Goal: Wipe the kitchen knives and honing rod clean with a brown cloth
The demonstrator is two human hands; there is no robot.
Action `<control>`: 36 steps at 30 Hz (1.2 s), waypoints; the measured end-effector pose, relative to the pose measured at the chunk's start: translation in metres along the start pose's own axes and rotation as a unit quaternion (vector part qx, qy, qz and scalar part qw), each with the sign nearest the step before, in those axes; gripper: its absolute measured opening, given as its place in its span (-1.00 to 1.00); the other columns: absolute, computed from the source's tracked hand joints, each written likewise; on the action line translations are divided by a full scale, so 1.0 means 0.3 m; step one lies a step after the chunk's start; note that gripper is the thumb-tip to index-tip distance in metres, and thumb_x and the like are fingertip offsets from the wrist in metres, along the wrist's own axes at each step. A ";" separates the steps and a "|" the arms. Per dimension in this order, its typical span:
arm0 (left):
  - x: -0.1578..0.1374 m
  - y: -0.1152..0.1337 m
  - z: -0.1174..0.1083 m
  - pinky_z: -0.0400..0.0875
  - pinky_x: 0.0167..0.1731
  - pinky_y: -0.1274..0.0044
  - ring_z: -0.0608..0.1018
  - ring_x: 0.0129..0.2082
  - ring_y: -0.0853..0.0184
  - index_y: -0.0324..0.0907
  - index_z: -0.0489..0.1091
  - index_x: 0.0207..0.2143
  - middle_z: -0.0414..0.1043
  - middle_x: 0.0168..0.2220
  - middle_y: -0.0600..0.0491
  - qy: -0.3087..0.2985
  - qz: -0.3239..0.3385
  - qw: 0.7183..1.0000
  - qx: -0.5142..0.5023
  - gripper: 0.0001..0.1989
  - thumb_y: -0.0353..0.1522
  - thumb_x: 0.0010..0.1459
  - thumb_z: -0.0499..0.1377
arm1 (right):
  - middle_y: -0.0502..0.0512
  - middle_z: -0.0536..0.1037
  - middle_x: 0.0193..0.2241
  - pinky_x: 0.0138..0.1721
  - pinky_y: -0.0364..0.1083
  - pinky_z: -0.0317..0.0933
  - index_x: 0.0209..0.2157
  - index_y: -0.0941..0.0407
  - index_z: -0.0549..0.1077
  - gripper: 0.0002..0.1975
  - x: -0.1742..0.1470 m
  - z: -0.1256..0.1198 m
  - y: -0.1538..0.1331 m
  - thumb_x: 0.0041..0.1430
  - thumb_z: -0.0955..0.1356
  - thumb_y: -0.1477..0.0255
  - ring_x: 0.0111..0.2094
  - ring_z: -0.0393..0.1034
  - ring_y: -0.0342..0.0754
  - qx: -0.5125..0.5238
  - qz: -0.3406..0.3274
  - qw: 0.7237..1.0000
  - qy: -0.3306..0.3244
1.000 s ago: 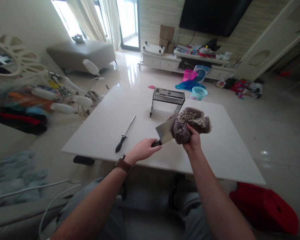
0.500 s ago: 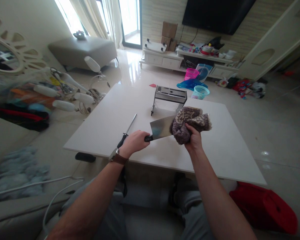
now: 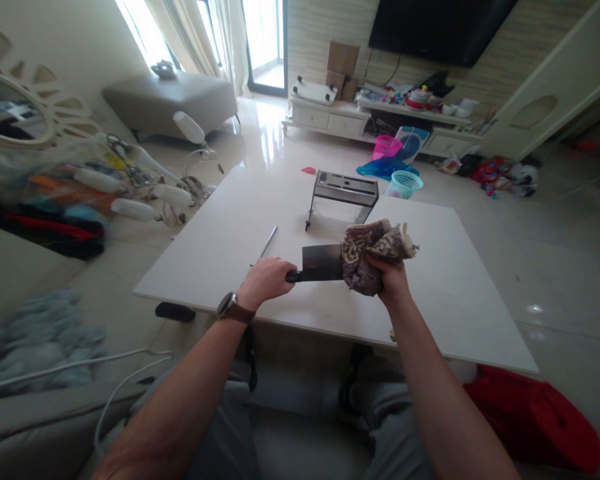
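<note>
A cleaver [image 3: 322, 263] is held out level above the table, its black handle in the closed fingers of my left hand [image 3: 270, 279]. My right hand [image 3: 391, 279] grips a bunched brown patterned towel [image 3: 363, 257]. The towel wraps over the far end of the blade, so that end is hidden. Beneath my left hand a sharpening steel [image 3: 269, 243] lies on the white table [image 3: 200, 267]; my hand covers its handle. Behind the towel stands a metal knife block [image 3: 345, 187] with slots in its top and see-through sides.
A small red piece [image 3: 308, 171] lies near the table's far edge. Past that edge are a turquoise basket [image 3: 405, 183] and a pink basket [image 3: 386, 147]. A lamp with white shades [image 3: 173, 195] stands at the left. Something red [image 3: 540, 420] sits below the table's right corner.
The cleaver has turned so its blade is level and looks darker. The towel has shifted slightly on the blade's end and is folded differently. My left hand now covers the steel's handle.
</note>
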State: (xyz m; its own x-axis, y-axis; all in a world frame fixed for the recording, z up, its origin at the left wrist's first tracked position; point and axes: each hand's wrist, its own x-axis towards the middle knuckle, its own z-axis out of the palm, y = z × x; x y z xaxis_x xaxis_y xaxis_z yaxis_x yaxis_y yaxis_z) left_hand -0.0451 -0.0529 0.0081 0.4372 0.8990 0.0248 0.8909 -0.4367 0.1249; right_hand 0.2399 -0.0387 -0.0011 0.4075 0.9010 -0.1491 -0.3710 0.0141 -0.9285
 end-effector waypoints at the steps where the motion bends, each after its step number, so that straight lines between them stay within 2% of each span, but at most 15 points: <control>1: 0.000 0.001 -0.002 0.22 -0.43 0.42 0.59 -0.35 0.11 -0.06 0.56 -0.39 0.56 -0.41 -0.08 0.000 -0.007 1.000 0.001 -0.80 -0.33 0.07 0.12 | 0.07 0.70 -0.28 -0.08 0.09 0.50 -0.31 0.17 0.62 -0.51 0.001 0.007 0.001 -0.45 0.63 0.51 -0.24 0.58 0.06 0.019 -0.008 1.000 0.012; 5: -0.001 0.003 -0.005 0.25 -0.41 0.42 0.59 -0.35 0.12 -0.06 0.57 -0.37 0.57 -0.39 -0.08 -0.001 -0.029 1.000 -0.001 -0.78 -0.32 0.07 0.11 | 0.03 0.70 -0.24 -0.03 0.07 0.49 -0.28 0.12 0.62 -0.55 0.004 0.010 -0.002 -0.35 0.62 0.46 -0.19 0.58 0.04 0.052 -0.012 0.998 0.014; 9: -0.005 -0.003 -0.005 0.23 -0.42 0.43 0.59 -0.35 0.12 -0.06 0.56 -0.39 0.57 -0.39 -0.07 0.000 -0.026 1.000 0.003 -0.80 -0.33 0.06 0.11 | 0.11 0.70 -0.24 -0.05 0.11 0.49 -0.24 0.17 0.63 -0.48 -0.002 -0.010 -0.002 -0.40 0.64 0.50 -0.19 0.58 0.11 -0.055 0.023 0.996 -0.065; 11: -0.006 -0.004 -0.007 0.24 -0.42 0.43 0.60 -0.34 0.12 -0.06 0.56 -0.40 0.57 -0.39 -0.07 -0.004 -0.027 1.000 0.006 -0.80 -0.34 0.06 0.12 | 0.11 0.70 -0.23 -0.04 0.14 0.49 -0.24 0.17 0.62 -0.45 -0.007 -0.011 0.001 -0.42 0.65 0.52 -0.19 0.58 0.13 -0.066 0.020 0.995 -0.066; 16: -0.003 0.008 -0.010 0.29 -0.37 0.42 0.60 -0.30 0.10 -0.04 0.59 -0.33 0.58 -0.37 -0.08 0.000 -0.044 0.999 -0.001 -0.78 -0.33 0.11 0.12 | 0.03 0.69 -0.21 0.00 0.11 0.49 -0.19 0.12 0.60 -0.45 0.000 0.009 0.008 -0.36 0.64 0.51 -0.16 0.59 0.06 0.051 -0.029 0.998 0.000; 20: 0.003 0.026 -0.004 0.31 -0.32 0.41 0.61 -0.27 0.10 -0.04 0.58 -0.32 0.59 -0.34 -0.09 -0.001 -0.060 0.998 -0.021 -0.78 -0.34 0.14 0.12 | 0.02 0.69 -0.18 0.00 0.03 0.50 -0.20 0.09 0.58 -0.62 0.012 0.018 0.005 -0.14 0.59 0.41 -0.13 0.59 -0.02 0.140 0.015 0.990 0.016; 22: 0.008 0.035 -0.001 0.32 -0.31 0.41 0.61 -0.25 0.10 -0.05 0.58 -0.31 0.59 -0.33 -0.09 0.002 -0.065 0.997 -0.030 -0.78 -0.34 0.15 0.11 | 0.04 0.68 -0.17 0.00 0.03 0.50 -0.18 0.10 0.58 -0.62 0.005 0.023 0.008 -0.11 0.57 0.41 -0.13 0.59 -0.01 0.139 0.046 0.989 -0.005; 24: 0.012 0.045 0.001 0.32 -0.32 0.42 0.61 -0.25 0.10 -0.05 0.58 -0.31 0.58 -0.33 -0.08 0.002 -0.068 0.997 -0.035 -0.78 -0.34 0.15 0.11 | 0.05 0.69 -0.19 -0.01 0.04 0.51 -0.19 0.12 0.59 -0.60 -0.008 0.032 0.016 -0.16 0.59 0.46 -0.16 0.60 0.01 0.119 0.062 0.991 -0.021; 28: 0.016 0.068 0.003 0.31 -0.34 0.42 0.60 -0.26 0.10 -0.05 0.58 -0.29 0.58 -0.33 -0.08 -0.001 -0.064 0.997 -0.040 -0.78 -0.34 0.15 0.11 | 0.06 0.69 -0.25 -0.04 0.05 0.52 -0.26 0.15 0.59 -0.59 -0.023 0.050 0.030 -0.26 0.59 0.56 -0.21 0.60 0.02 0.133 0.055 0.990 0.007; 31: 0.018 0.079 0.006 0.30 -0.35 0.42 0.60 -0.28 0.10 -0.07 0.56 -0.30 0.58 -0.33 -0.08 0.008 -0.057 0.997 -0.043 -0.78 -0.34 0.17 0.10 | 0.03 0.69 -0.23 -0.02 0.03 0.51 -0.25 0.13 0.58 -0.63 -0.015 0.054 0.025 -0.19 0.57 0.53 -0.19 0.60 -0.01 0.184 0.049 0.981 0.027; 36: 0.019 0.104 0.022 0.29 -0.33 0.43 0.60 -0.25 0.12 -0.08 0.54 -0.31 0.59 -0.31 -0.07 0.008 -0.072 0.995 -0.062 -0.81 -0.36 0.17 0.10 | 0.03 0.68 -0.17 0.04 -0.02 0.47 -0.20 0.09 0.58 -0.70 -0.007 0.053 0.011 -0.02 0.54 0.40 -0.11 0.59 -0.06 0.204 0.049 0.978 0.008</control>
State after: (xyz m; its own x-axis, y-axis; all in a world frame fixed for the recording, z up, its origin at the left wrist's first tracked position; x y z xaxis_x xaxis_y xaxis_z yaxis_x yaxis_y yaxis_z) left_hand -0.0141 -0.0617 0.0055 0.3026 0.9530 0.0139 0.9218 -0.2964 0.2499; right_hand 0.2244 -0.0336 0.0016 0.3650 0.8995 -0.2400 -0.7095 0.1019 -0.6973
